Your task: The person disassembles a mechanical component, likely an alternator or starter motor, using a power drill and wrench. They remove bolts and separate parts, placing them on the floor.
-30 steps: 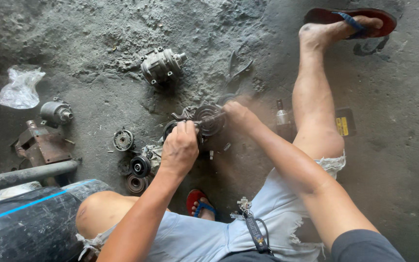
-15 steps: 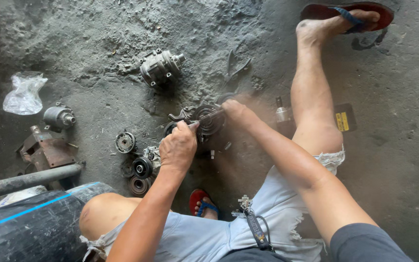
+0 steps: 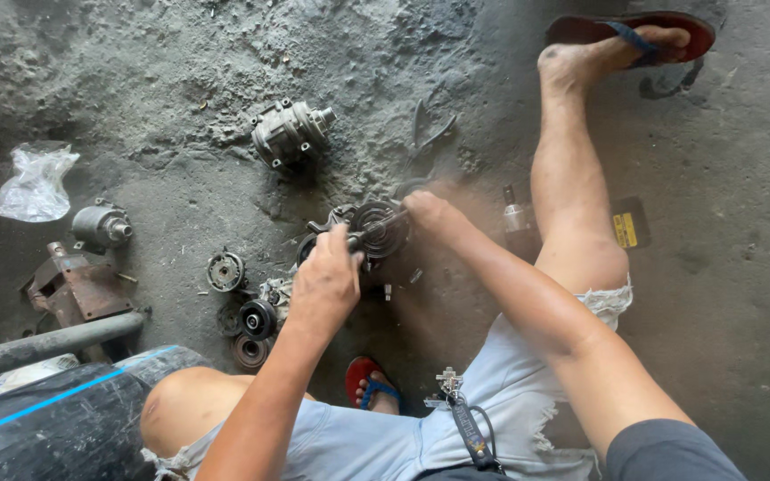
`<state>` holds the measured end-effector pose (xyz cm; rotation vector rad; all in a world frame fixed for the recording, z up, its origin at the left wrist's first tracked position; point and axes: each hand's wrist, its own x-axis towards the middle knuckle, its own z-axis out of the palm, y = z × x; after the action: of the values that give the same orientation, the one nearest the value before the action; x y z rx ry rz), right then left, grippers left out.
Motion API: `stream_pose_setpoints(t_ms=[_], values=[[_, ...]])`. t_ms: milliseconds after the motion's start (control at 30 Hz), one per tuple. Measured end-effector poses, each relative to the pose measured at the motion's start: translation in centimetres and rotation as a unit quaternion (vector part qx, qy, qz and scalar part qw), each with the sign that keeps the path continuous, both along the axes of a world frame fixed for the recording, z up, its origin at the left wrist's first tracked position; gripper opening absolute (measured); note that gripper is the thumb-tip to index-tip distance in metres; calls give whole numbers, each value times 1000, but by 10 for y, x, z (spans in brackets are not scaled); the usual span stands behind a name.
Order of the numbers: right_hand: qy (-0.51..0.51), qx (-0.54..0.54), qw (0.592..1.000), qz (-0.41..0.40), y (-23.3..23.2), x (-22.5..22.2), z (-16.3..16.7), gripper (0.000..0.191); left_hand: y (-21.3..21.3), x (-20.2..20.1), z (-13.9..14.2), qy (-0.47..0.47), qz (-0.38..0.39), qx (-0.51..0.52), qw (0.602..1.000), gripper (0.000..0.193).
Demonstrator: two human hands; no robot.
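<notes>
Grip, left: I see the left hand [image 3: 325, 283] fisted around a thin tool [image 3: 369, 225], knuckles up, fingers pressed tight on the handle end.
Grip, right: the right hand [image 3: 430, 214] is clamped on the far edge of the round black part [image 3: 380, 228]; motion blur hides the fingers, so I cannot tell how far they wrap.
Part held: the round black part sits on the dirty concrete floor [image 3: 180, 71], between the 2 hands, just ahead of my view's centre, with the tool's tip lying across its face.
Near the left hand: 3 small pulley-like discs, a grey disc [image 3: 225, 271], a black pulley [image 3: 258, 318] and a rusty ring [image 3: 249, 352], lie just left of the wrist.
Farther up: a grey metal housing [image 3: 287, 134] rests on the floor, well apart from the hands.
Left edge: a small cylinder part [image 3: 100, 226], a rusty bracket [image 3: 75, 289], a crumpled plastic bag [image 3: 36, 183], a grey pipe [image 3: 46, 343] and a black pipe with a blue stripe [image 3: 64, 419].
Right side: a small bottle [image 3: 515, 214] stands beside the outstretched leg [image 3: 572, 178], whose foot wears a red sandal [image 3: 634, 31].
Below: a second red sandal [image 3: 369, 381] sits under the forearms.
</notes>
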<state>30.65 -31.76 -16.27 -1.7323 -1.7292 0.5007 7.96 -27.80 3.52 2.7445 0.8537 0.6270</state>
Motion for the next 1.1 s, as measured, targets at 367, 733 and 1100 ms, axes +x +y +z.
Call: stream_pose_setpoints(t_ms=[367, 733, 1100], values=[[-10, 26, 1000, -2, -3, 0, 3, 13, -8, 3, -6, 95, 34, 2, 995, 34], [-39, -2, 999, -1, 2, 0, 5, 7, -3, 15, -11, 214, 200, -141, 946, 39], [-38, -98, 994, 5, 11, -1, 8, 15, 5, 14, -9, 246, 236, -147, 929, 46]])
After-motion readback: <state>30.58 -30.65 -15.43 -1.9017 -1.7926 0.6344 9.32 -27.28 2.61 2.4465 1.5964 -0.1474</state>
